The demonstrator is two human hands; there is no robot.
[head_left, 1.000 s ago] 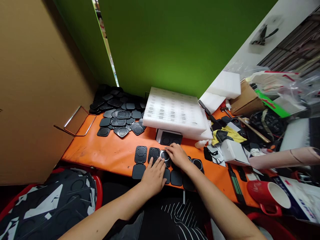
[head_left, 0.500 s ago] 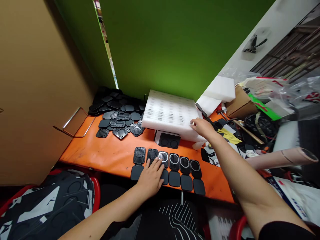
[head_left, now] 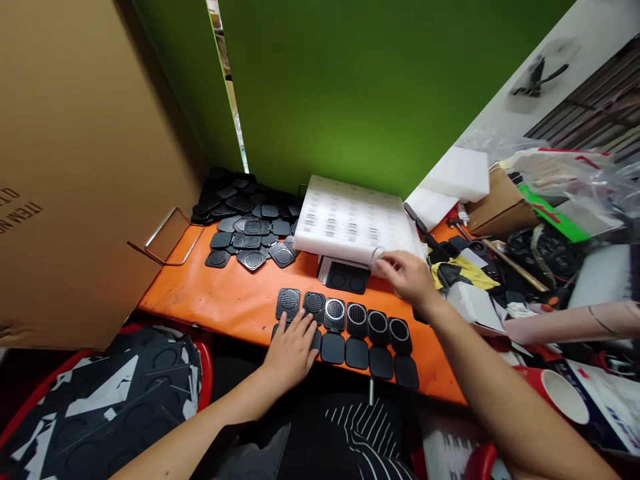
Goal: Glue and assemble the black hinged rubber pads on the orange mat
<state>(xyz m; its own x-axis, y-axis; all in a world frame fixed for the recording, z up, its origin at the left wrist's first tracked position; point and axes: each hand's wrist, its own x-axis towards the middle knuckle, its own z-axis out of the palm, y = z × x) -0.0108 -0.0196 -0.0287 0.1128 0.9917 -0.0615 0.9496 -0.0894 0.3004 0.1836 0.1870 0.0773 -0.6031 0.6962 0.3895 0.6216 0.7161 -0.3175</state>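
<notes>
Six black grille parts (head_left: 345,328) lay flat in row at orange worktop's near edge; four showed silver rims. Small silver ring (head_left: 378,254) pinched upright beside white foam tray.

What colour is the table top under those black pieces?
Orange table top, clearest in the head view; the left hand rests at its front edge.

The lower flaps of two black grilles (head_left: 289,303) are hidden under the left hand (head_left: 290,350), and the red mug (head_left: 557,395) is cut off by the arm.

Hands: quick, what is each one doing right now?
Left hand: open, flat on the row of black pieces.
Right hand: fingers pinch a small silver ring by the white foam tray.
</notes>
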